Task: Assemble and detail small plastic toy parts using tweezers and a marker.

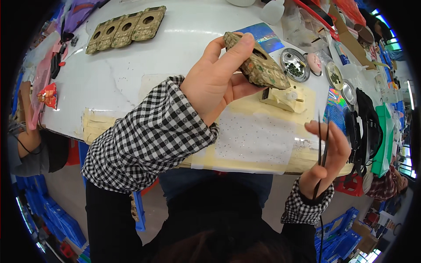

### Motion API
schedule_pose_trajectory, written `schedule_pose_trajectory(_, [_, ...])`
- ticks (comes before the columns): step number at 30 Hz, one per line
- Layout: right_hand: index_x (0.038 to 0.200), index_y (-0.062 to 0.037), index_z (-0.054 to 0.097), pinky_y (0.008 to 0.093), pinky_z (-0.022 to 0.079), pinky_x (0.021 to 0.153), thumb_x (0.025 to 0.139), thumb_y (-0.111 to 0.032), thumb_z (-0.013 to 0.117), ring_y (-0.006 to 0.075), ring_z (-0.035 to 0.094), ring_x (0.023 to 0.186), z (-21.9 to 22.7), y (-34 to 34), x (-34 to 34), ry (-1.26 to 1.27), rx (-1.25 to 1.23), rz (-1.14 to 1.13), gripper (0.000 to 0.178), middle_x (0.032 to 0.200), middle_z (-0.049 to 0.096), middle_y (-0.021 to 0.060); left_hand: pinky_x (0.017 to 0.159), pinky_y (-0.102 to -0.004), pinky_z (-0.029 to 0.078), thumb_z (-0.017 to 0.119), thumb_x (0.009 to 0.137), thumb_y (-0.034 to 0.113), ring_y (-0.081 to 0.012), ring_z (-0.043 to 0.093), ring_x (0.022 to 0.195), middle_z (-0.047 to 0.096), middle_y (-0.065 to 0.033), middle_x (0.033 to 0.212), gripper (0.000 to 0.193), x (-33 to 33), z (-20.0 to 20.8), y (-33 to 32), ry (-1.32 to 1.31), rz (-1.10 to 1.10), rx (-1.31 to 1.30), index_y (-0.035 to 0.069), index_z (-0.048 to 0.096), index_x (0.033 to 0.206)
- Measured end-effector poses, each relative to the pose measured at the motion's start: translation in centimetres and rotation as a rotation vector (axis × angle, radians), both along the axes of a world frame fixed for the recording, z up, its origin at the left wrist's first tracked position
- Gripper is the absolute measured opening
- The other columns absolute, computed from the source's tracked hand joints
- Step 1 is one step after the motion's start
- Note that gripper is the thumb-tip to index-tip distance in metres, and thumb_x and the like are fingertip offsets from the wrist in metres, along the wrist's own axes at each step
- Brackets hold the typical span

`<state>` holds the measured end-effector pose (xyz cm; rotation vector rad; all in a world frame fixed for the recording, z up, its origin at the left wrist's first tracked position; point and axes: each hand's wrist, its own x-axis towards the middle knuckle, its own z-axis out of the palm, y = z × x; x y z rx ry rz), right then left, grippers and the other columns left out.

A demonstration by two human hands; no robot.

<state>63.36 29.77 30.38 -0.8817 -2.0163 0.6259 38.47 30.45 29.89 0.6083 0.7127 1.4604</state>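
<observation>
The camouflage-patterned piece (267, 72) is up above the far edge of the work area, just right of the middle of the table (127, 70), tilted with one end down toward the right. The person's left hand (217, 72) grips it, thumb across the top and fingers underneath, and a dark round opening shows beside the thumb. Over to the right, near the table edge, the right hand (335, 147) holds black tweezers (319, 136), fingers loosely curled, the points aimed away from the person and, as far as I can tell through the blur, standing apart.

Below the piece sits a pale block (280, 103) with a white knob on it. Nearer lies a white sheet (256, 140) sprinkled with tiny specks. Just right of the piece, a round metal dish (293, 53) holds dark green bits; a shiny blue sheet (265, 37) lies beyond. At far left, four similar camouflage pieces (125, 37) stand in a touching row. Along the right side is a green tray (380, 153).
</observation>
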Motion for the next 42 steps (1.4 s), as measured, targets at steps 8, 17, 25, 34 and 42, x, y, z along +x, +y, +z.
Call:
schedule_pose_trajectory(8, [0.096,0.0018,0.067,0.0336,0.049,0.078,0.079,-0.007,0.071,0.0282,0.061,0.089,-0.2,-1.0,-2.0,-0.085,-0.222,0.303,0.020,0.093,0.066,0.0150,0.093,-0.0300,0.051,0.039,0.100,0.040,-0.0130,0.059,0.107,0.058,-0.0047,0.116,0.039,0.6,0.6,0.0,0.098,0.031,-0.082,0.009,0.044,0.122])
schedule_pose_trajectory(17, [0.090,0.0009,0.066,0.0335,0.044,0.075,0.087,-0.008,0.060,0.0244,0.057,0.080,-2.7,-1.6,-3.7,0.066,-0.280,0.156,0.012,0.085,0.065,0.0107,0.091,-0.0349,0.053,0.055,0.092,0.038,-0.0212,0.061,0.103,0.055,-0.0127,0.113,0.052,0.2,-0.4,0.2,0.022,0.023,0.001,0.002,0.035,0.124])
schedule_pose_trajectory(25, [0.090,-0.0024,0.069,0.0297,0.043,0.075,0.083,-0.006,0.065,0.0212,0.055,0.081,-2.4,-1.6,-4.4,-0.045,-0.265,0.133,0.008,0.082,0.064,0.0071,0.088,-0.0371,0.054,0.063,0.089,0.037,-0.0250,0.062,0.099,0.054,-0.0158,0.111,0.061,0.0,1.1,-1.2,-0.106,0.036,0.022,-0.001,0.031,0.124])
schedule_pose_trajectory(34, [0.089,-0.0028,0.069,0.0299,0.042,0.075,0.083,-0.006,0.065,0.0209,0.055,0.080,-2.4,-1.6,-4.4,-0.056,-0.248,0.129,0.008,0.081,0.063,0.0063,0.089,-0.0365,0.054,0.061,0.090,0.037,-0.0242,0.062,0.100,0.055,-0.0149,0.111,0.058,0.0,0.5,-0.7,-0.027,0.046,0.020,0.000,0.032,0.124])
schedule_pose_trajectory(42, [0.088,-0.0031,0.069,0.0301,0.042,0.075,0.083,-0.007,0.065,0.0206,0.055,0.079,-2.3,-1.6,-4.5,-0.059,-0.251,0.133,0.008,0.079,0.064,0.0052,0.089,-0.0359,0.054,0.059,0.091,0.038,-0.0234,0.061,0.101,0.055,-0.0141,0.111,0.056,0.3,0.6,-0.3,0.009,0.046,0.017,0.000,0.034,0.123])
